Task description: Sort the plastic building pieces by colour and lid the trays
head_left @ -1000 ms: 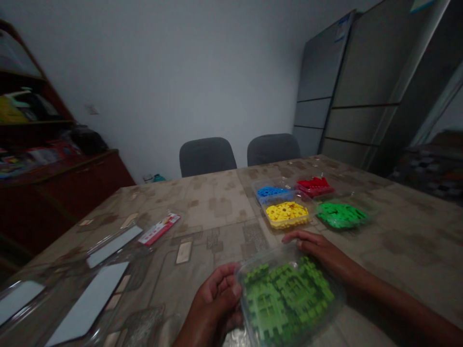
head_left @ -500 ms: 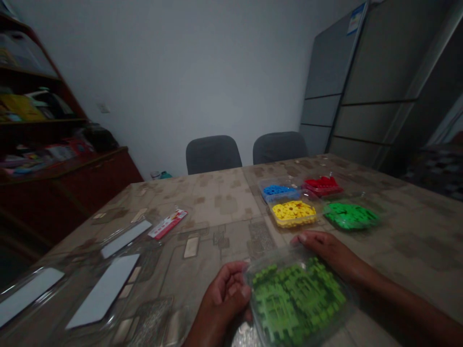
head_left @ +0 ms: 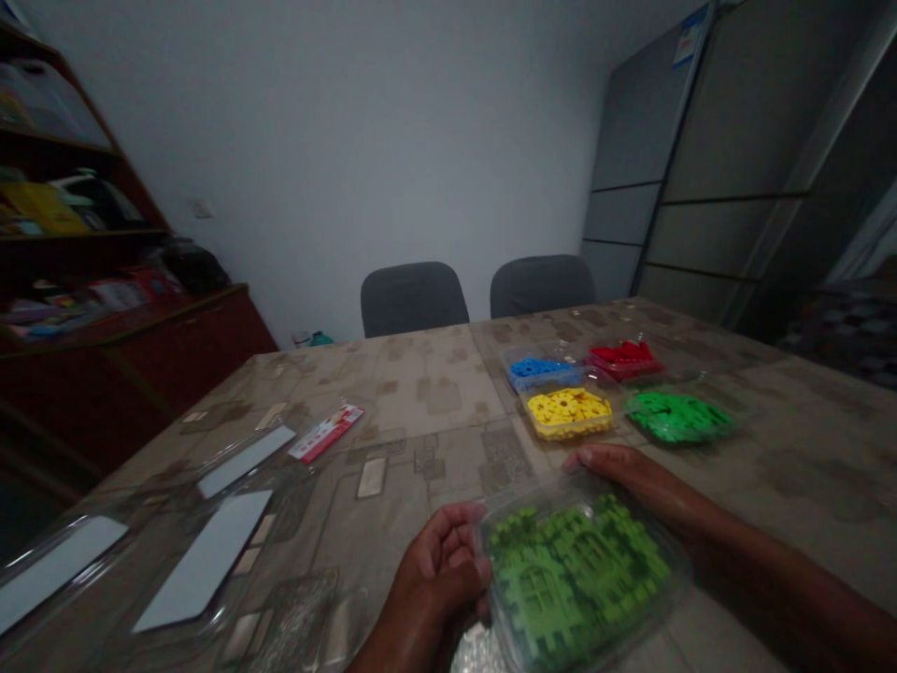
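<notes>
A clear plastic box (head_left: 575, 579) filled with light green interlocking toy pieces is tilted toward me at the table's near side. My left hand (head_left: 452, 565) grips its left edge, thumb in front and fingers curled. Along the far right edge, my right hand (head_left: 623, 477) holds the same box, its fingers partly hidden behind the plastic. Just beyond it are clear boxes of yellow pieces (head_left: 569, 413), darker green pieces (head_left: 678, 417), blue pieces (head_left: 541, 370) and red pieces (head_left: 626, 357).
To the left lie several clear plastic lids with white cards, one card (head_left: 206, 561) nearest me. A red and white printed card (head_left: 327, 434) lies beyond them. Two grey chairs (head_left: 413, 299) stand behind the patterned table (head_left: 434, 383). Shelves (head_left: 63, 234) rise at left.
Almost nothing differs. The box of light green pieces has shifted very slightly, and both hands keep their hold on it.
</notes>
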Demonstrator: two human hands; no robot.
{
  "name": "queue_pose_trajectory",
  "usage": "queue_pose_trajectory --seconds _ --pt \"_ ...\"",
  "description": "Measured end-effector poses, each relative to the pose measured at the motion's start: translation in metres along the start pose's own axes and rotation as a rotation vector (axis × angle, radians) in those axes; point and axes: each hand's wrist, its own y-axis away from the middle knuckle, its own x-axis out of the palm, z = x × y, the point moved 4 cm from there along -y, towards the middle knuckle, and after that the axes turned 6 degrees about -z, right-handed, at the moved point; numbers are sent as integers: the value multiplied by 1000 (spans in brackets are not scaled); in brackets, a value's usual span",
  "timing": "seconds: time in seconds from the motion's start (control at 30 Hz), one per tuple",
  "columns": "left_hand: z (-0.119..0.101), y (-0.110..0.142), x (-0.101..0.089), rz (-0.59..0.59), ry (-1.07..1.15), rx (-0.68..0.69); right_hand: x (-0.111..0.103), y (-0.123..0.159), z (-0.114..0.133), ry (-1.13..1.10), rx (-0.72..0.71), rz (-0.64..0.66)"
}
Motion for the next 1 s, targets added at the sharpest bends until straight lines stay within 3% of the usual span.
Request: queue_pose_trajectory --seconds 0.17,0.3,0.47,0.63,0.7,0.87,1.0 --pt "4 -1 -2 18 -13 5 -1 3 0 -18 32 28" --pt "7 -5 -6 26 -51 101 0 4 2 12 39 25" --pt "2 0 -5 37 -271 211 -9 1 7 132 -83 -64" --pt "-25 17 8 -34 -703 612 -24 -7 6 198 -142 -115" --pt "-29 19 13 -20 -813 692 -29 -12 6 214 -163 -132" --pt "-25 18 15 84 -915 703 -30 -15 4 188 -154 -127" --pt "-24 18 15 69 -951 725 -29 -11 3 116 -89 -123"
